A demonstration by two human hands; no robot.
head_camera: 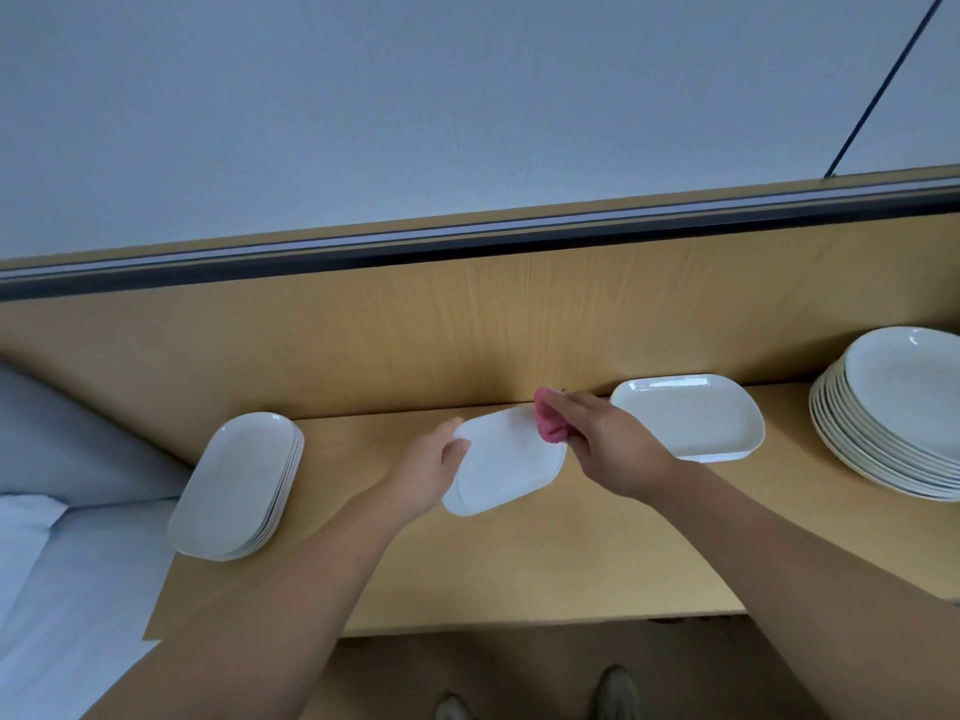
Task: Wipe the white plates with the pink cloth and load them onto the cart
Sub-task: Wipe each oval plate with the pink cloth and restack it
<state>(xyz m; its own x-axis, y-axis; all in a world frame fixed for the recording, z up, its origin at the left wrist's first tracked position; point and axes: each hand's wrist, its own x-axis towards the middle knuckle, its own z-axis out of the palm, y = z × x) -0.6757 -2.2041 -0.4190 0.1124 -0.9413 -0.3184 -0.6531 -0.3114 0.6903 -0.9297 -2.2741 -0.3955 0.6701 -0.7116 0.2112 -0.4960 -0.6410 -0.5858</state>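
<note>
Pink cloth (550, 424), bunched up, is gripped in the curled fingers (571, 414) of the right hand (613, 444) and pressed on the far right corner of a white plate (506, 467). The left hand (434, 467) holds this plate tilted just above the wooden tabletop (519, 563), thumb on its upper face and fingers round its left edge. More white plates rest on the tabletop: an oval stack (234, 485) at the left, a rectangular stack (685, 415) just right of the hands, and a round stack (904, 407) at the right edge.
</note>
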